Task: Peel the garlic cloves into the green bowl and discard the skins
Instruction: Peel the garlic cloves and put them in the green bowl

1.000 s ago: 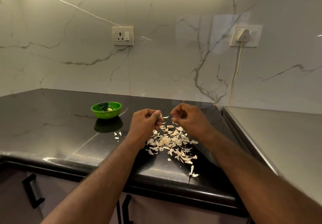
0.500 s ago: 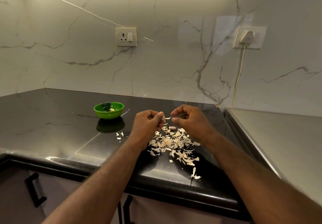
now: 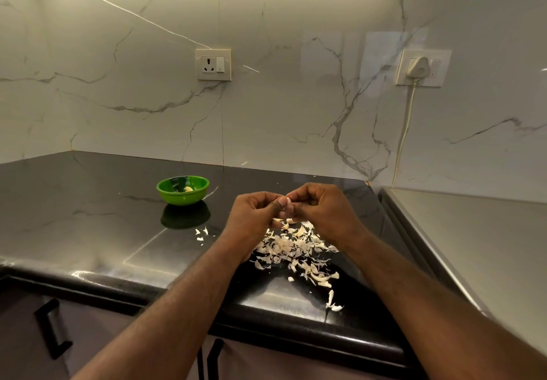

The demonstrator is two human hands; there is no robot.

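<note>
Pinching a garlic clove [image 3: 288,201], left hand [image 3: 254,217] meets right hand [image 3: 323,211].

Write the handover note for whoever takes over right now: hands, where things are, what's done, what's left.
Left hand and right hand both pinch one garlic clove, mid-peel, above the skins piled on the counter.
Green bowl sits to the left, holding at least one peeled clove.
Left: finish this clove, drop it in the bowl, discard the skins.

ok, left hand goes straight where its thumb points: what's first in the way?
The right hand: its fingertips meet the left hand at the garlic clove both pinch. They look to be touching; depth unclear.
</note>
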